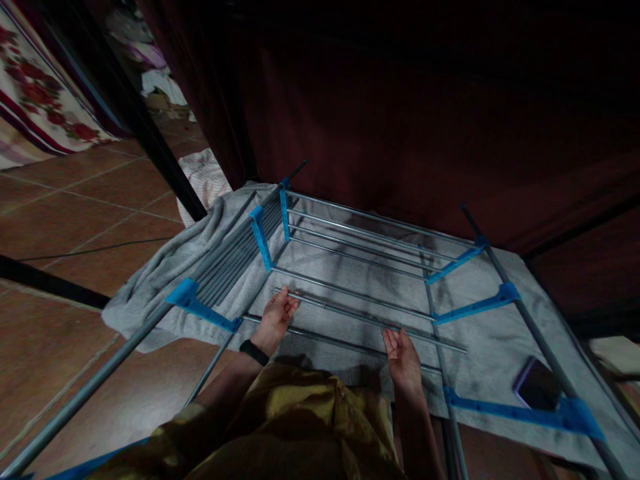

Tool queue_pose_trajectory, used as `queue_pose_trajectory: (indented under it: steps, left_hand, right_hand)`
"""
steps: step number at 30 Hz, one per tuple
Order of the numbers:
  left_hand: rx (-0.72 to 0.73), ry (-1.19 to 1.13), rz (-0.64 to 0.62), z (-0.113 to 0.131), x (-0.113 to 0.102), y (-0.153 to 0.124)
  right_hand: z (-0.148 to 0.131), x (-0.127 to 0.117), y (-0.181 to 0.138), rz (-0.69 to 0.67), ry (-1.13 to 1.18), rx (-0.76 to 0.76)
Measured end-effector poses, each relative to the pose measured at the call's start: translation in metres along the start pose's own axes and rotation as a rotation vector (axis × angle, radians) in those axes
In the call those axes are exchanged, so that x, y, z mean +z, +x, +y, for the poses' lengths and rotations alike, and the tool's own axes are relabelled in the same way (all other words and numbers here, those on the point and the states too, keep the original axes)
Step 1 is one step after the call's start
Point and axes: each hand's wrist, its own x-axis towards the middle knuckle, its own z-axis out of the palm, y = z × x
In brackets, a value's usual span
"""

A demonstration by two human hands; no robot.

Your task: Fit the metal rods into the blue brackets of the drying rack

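Observation:
My left hand (278, 313), a dark band on its wrist, pinches a thin grey metal rod (345, 311) near its left end. Farther along, the fingers of my right hand (403, 359) are closed around the same rod. It lies slantwise inside a rack frame of grey tubes with blue plastic brackets, among them a left bracket (205, 307) and a right bracket (476, 301). Fixed crossbars span between the brackets; one crossbar (350, 291) runs just beyond the held rod, and a near crossbar (340, 342) passes close to my hands.
Several loose rods (235, 257) lie side by side at the left on a grey blanket (493, 340). A phone (539, 383) rests at the right beside a tube. Dark red fabric (390, 133) hangs behind. Tiled floor (60, 287) shows at left, with black poles (150, 143) crossing.

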Motion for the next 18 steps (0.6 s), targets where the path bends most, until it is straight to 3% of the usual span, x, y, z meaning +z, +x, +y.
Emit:
queue_pose_trajectory:
  steps: [18]
  left_hand:
    - [-0.006, 0.003, 0.004, 0.0007, 0.0007, 0.0032]
  right_hand:
    - [-0.005, 0.0091, -0.0026, 0.059, -0.009, 0.066]
